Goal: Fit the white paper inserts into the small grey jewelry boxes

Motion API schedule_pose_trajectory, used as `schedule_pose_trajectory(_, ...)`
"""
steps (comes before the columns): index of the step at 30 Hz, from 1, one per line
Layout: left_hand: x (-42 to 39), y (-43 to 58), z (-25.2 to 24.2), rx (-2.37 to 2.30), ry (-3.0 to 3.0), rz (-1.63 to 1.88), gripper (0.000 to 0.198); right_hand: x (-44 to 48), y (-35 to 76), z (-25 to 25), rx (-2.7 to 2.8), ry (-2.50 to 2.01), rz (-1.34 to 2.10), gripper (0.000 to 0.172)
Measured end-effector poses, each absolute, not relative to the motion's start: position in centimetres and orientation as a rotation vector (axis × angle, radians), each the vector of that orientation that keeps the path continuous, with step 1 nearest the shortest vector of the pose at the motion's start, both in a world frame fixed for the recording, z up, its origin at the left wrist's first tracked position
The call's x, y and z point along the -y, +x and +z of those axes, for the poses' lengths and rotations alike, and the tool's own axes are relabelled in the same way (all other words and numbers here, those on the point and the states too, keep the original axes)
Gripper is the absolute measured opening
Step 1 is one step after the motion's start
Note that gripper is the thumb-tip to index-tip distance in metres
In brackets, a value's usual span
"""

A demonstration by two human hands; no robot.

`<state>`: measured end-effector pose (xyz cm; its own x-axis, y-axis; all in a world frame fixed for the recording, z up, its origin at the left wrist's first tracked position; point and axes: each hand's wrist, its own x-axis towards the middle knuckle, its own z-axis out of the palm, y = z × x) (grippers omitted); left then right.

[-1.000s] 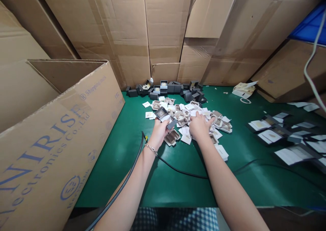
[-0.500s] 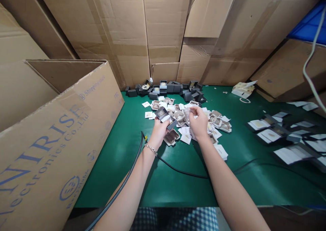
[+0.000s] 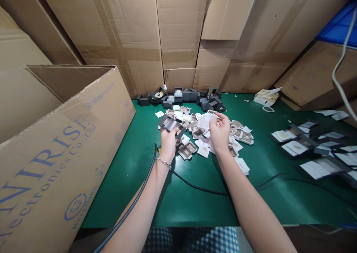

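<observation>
My left hand point(image 3: 168, 146) is closed around a small black box point(image 3: 169, 123), which lies opened out and tilted above the table. Between the thumb and fingers of my right hand point(image 3: 219, 136) is a thin white paper slip point(image 3: 205, 120). Both hands are over a loose heap of folded grey-brown cardboard inserts point(image 3: 187, 150) and white cards point(image 3: 203, 151). The heap spreads from beside the box to the right of my right hand.
Several black boxes point(image 3: 191, 95) stand in a row at the back. More opened boxes with white cards point(image 3: 295, 148) lie at the right. A large carton point(image 3: 111, 108) borders the left side. A black cable point(image 3: 195, 187) crosses the green table point(image 3: 195, 212). Tissues point(image 3: 266, 97) sit back right.
My left hand has moved slightly left with the black box, which has turned. The slip in my right hand now shows more broadly, and that hand has shifted a little right.
</observation>
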<state>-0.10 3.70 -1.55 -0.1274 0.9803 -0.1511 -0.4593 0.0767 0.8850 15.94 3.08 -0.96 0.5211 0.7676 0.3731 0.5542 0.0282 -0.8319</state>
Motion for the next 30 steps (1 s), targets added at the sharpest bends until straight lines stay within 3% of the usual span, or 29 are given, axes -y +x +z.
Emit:
schedule_pose_trajectory(4, -3.8, -0.4, -1.4, -1.068, 0.663, 1.508, 0.035, -2.9, 15.4, -1.1, 1.131, -1.716, 0.104, 0.050)
schedule_pose_trajectory(10, -3.9, -0.5, -1.3, -1.047, 0.618, 1.466, 0.028, -2.3, 14.0, -1.0, 1.162, -1.752, 0.300, 0.059)
schedule_pose_trajectory(17, -4.0, -0.2, -0.8, -0.969, 0.514, 1.447, 0.021, -1.5, 12.4, -1.5, 1.729, -1.912, 0.050, 0.022)
schedule_pose_trajectory(26, -3.7, 0.0, -0.6, -0.967, 0.554, 1.424, 0.036, -1.3, 11.2, -2.3, 2.018, -2.117, 0.134, 0.036)
schedule_pose_trajectory(30, -3.6, 0.1, -0.7, -0.928, 0.577, 1.366, 0.039, -1.0, 10.7, -2.1, 1.995, -2.147, 0.148, 0.030)
